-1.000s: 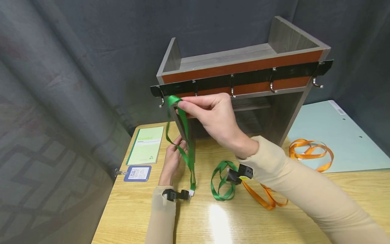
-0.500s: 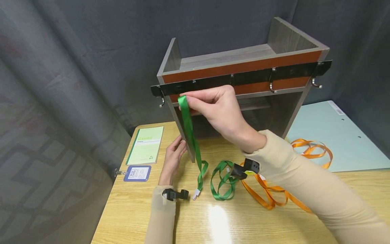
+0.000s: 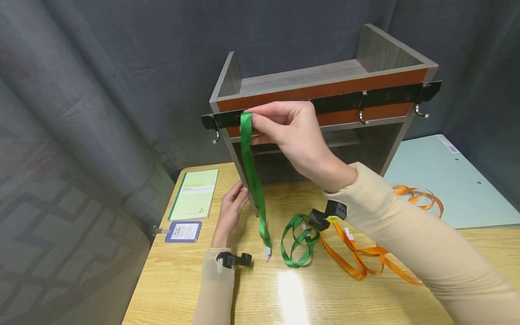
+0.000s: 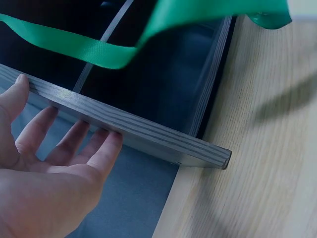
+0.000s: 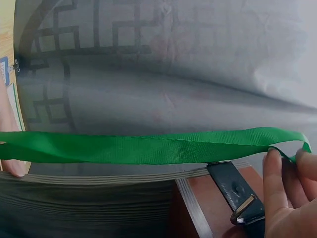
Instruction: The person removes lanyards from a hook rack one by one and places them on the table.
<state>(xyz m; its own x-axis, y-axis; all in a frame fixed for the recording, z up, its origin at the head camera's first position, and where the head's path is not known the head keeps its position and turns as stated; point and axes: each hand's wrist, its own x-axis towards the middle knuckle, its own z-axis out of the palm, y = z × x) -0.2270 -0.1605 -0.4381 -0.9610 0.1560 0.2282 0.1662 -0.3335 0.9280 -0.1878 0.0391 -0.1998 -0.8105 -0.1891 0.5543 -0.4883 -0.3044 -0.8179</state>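
Note:
A green lanyard [image 3: 253, 176] hangs from my right hand [image 3: 300, 140], which pinches its top loop between thumb and fingers in front of the black hook rail [image 3: 390, 95]. Its white clip [image 3: 267, 253] dangles low over the table. In the right wrist view the strap [image 5: 148, 148] runs taut and nearly flat from the fingertips. My left hand [image 3: 230, 210] touches the left side panel of the grey wooden shelf [image 3: 402, 144]. In the left wrist view, the straight fingers [image 4: 106, 151] rest against the outside of that panel [image 4: 148, 131].
A second green lanyard [image 3: 285, 248] and an orange lanyard [image 3: 353, 266] lie on the table [image 3: 325, 298]. Another orange lanyard [image 3: 434, 198] rests on a pale blue board [image 3: 467, 203]. On the left are a notebook [image 3: 195, 194] and a blue card holder [image 3: 183, 231]. A silver hook [image 3: 216, 135] sticks out at the rail's left end.
My right hand has risen and shifted slightly right with the lanyard, whose open loop has drawn into one straight hanging strip. The clip has swung right. My left hand stays at the panel.

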